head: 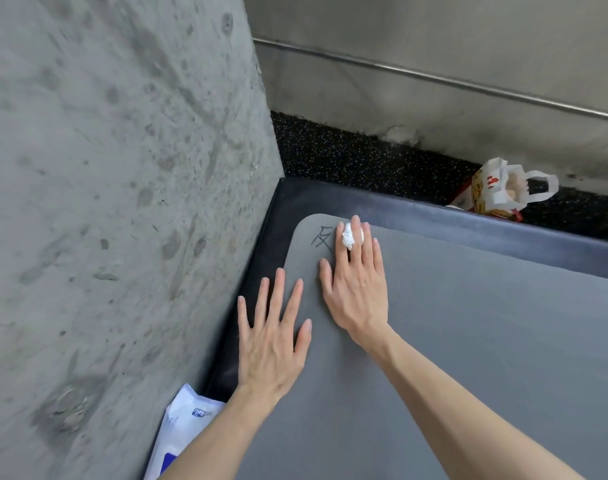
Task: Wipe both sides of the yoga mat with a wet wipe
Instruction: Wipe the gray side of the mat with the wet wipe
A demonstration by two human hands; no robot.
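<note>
At the yoga mat (pixel 468 341) corner, right hand (pixel 356 289) presses wet wipe (pixel 348 236) beneath straight fingers (pixel 356 230); left hand (pixel 271 344), fingers spread flat, steadies the mat edge.

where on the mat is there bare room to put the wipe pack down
The mat is bare to the right of the right hand, out to the frame edge, bordered at the back by the black pad. The near-left corner is crowded: the left hand lies flat on the edge, the right presses the wipe, and the pack sits against the wall.
</note>
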